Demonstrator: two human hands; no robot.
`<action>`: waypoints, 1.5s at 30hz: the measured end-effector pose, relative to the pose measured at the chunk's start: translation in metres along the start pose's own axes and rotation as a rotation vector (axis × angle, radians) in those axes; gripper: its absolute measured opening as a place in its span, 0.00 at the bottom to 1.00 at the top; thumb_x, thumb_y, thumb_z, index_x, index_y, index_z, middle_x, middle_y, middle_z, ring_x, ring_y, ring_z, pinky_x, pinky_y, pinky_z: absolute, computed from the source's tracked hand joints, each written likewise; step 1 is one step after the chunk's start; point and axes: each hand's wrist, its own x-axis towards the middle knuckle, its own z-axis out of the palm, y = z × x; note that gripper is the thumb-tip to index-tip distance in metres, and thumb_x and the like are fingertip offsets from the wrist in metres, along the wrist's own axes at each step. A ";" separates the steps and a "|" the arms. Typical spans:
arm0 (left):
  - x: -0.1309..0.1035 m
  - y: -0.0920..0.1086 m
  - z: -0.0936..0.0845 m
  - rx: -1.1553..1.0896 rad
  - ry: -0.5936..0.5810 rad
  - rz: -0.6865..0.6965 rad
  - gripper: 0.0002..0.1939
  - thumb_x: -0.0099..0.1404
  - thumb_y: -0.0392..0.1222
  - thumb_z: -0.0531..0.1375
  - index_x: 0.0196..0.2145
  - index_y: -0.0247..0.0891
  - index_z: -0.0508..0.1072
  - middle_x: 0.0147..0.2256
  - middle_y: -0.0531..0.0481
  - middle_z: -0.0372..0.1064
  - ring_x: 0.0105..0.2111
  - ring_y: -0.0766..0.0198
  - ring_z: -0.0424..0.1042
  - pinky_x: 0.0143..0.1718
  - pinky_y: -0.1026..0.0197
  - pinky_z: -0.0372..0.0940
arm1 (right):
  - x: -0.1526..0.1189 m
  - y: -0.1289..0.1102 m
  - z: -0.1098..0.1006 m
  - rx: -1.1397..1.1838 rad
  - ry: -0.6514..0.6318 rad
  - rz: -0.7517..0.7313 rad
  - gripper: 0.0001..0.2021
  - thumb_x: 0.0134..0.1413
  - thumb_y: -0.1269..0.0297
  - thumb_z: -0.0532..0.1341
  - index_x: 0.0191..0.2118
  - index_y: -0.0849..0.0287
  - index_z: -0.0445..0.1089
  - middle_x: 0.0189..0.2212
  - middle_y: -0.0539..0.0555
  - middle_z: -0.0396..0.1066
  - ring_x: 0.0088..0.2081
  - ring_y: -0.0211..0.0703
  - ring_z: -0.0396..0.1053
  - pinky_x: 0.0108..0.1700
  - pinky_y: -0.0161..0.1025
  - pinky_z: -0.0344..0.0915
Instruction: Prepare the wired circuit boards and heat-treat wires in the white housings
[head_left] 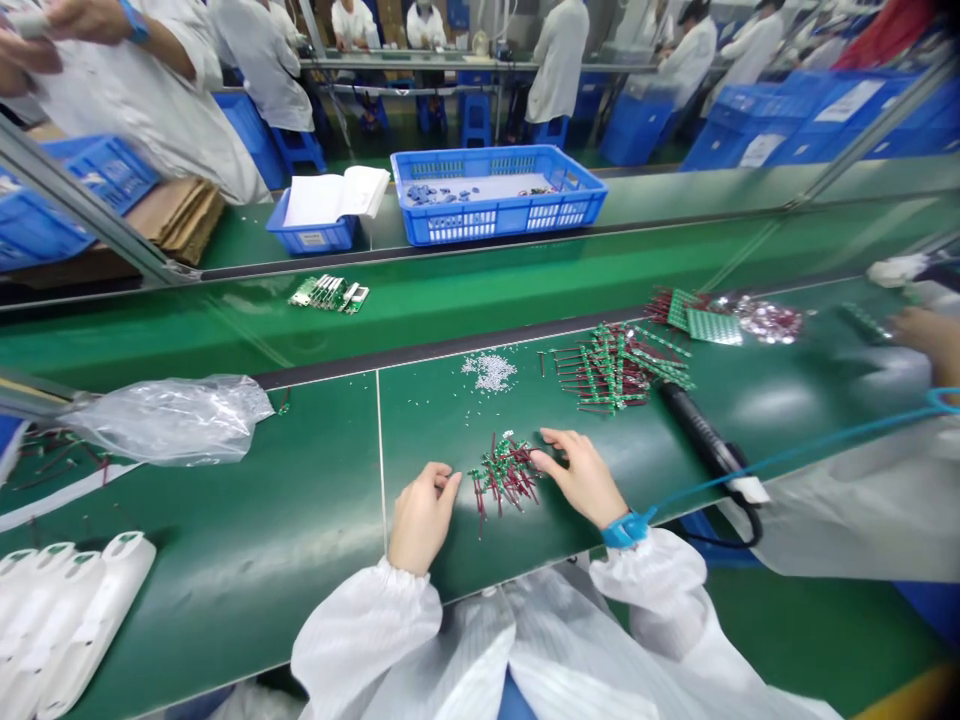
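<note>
A loose pile of small green boards with dark red wires lies on the green table between my two hands. To its left rests my left hand, fingers curled with thumb and fingertips close together; anything between them is too small to make out. At the pile's right edge is my right hand, its thumb and index finger apart, the thumb near the wires. Just beyond the pile, small white pieces are scattered. A larger heap of green strips with red wires sits to the upper right.
A black tool lies right of my right hand, near a blue cord. Plastic bag and white housings are left. A blue basket stands behind the belt. A co-worker's hand is at far right.
</note>
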 end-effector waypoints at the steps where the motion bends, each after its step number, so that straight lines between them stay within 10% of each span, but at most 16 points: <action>1: -0.002 -0.001 0.001 -0.038 -0.047 -0.025 0.12 0.60 0.49 0.57 0.37 0.39 0.72 0.28 0.50 0.72 0.27 0.59 0.71 0.29 0.60 0.63 | -0.001 -0.001 0.003 -0.013 -0.022 -0.039 0.22 0.55 0.51 0.58 0.52 0.55 0.65 0.45 0.58 0.68 0.46 0.51 0.64 0.48 0.48 0.63; 6: -0.009 0.003 0.019 -0.322 -0.207 -0.021 0.17 0.60 0.47 0.57 0.44 0.36 0.69 0.36 0.45 0.75 0.36 0.59 0.74 0.39 0.58 0.68 | -0.012 -0.027 0.027 -0.110 -0.078 -0.131 0.40 0.43 0.45 0.65 0.61 0.55 0.55 0.52 0.61 0.61 0.51 0.58 0.59 0.51 0.54 0.61; 12: -0.009 0.006 0.024 -0.379 -0.252 0.019 0.18 0.60 0.48 0.57 0.44 0.34 0.71 0.38 0.43 0.75 0.40 0.58 0.74 0.46 0.56 0.65 | -0.017 -0.037 0.043 -0.110 0.003 -0.125 0.38 0.48 0.48 0.63 0.62 0.57 0.52 0.52 0.62 0.60 0.52 0.57 0.57 0.51 0.52 0.61; 19: 0.002 -0.008 0.012 -0.393 -0.121 -0.030 0.22 0.55 0.52 0.59 0.43 0.34 0.71 0.41 0.41 0.73 0.41 0.56 0.72 0.46 0.54 0.65 | 0.034 0.040 -0.020 -0.269 0.472 0.040 0.28 0.54 0.48 0.58 0.54 0.62 0.61 0.49 0.64 0.62 0.52 0.57 0.56 0.53 0.52 0.56; 24: 0.001 0.001 0.013 -0.437 -0.105 0.027 0.20 0.56 0.53 0.59 0.40 0.35 0.72 0.43 0.41 0.72 0.42 0.56 0.71 0.45 0.54 0.65 | 0.075 0.083 -0.046 -0.466 0.461 0.298 0.23 0.50 0.54 0.62 0.47 0.67 0.67 0.43 0.66 0.66 0.45 0.57 0.59 0.48 0.48 0.55; 39: 0.005 0.003 0.005 -0.409 -0.033 0.105 0.16 0.58 0.51 0.58 0.38 0.37 0.74 0.42 0.44 0.70 0.41 0.58 0.71 0.44 0.57 0.65 | 0.099 0.094 -0.060 -0.263 0.594 0.351 0.07 0.45 0.61 0.61 0.27 0.59 0.71 0.32 0.60 0.71 0.39 0.54 0.64 0.41 0.46 0.57; 45: 0.005 -0.006 0.004 -0.402 -0.016 0.113 0.16 0.59 0.51 0.58 0.37 0.37 0.74 0.41 0.44 0.71 0.41 0.58 0.71 0.44 0.57 0.65 | 0.088 0.084 -0.086 -0.062 0.751 0.287 0.14 0.50 0.53 0.56 0.33 0.61 0.68 0.30 0.57 0.73 0.34 0.48 0.69 0.41 0.44 0.63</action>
